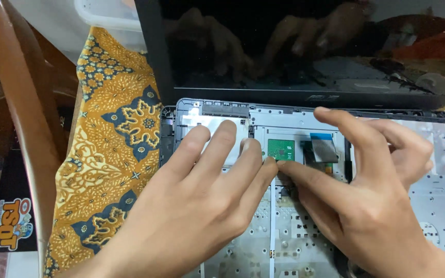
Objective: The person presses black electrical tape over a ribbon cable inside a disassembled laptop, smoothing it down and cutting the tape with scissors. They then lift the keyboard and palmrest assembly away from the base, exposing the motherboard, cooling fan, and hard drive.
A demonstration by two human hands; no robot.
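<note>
An opened laptop lies in front of me, its grey inner panel (439, 201) face up and its dark screen (284, 46) standing behind. My left hand (197, 206) rests flat on the panel, fingers spread, fingertips just left of a small green circuit board (281, 149). My right hand (366, 185) reaches in from the right; its index fingertip presses on the panel just below the green board, touching the left hand's little finger. A flat ribbon cable (323, 146) with a blue end lies right of the board. Neither hand holds anything.
A yellow and blue patterned cloth (114, 154) covers the table under the laptop. A brown wooden chair frame (21, 118) stands at the left. A clear plastic box (106, 18) sits at the back left.
</note>
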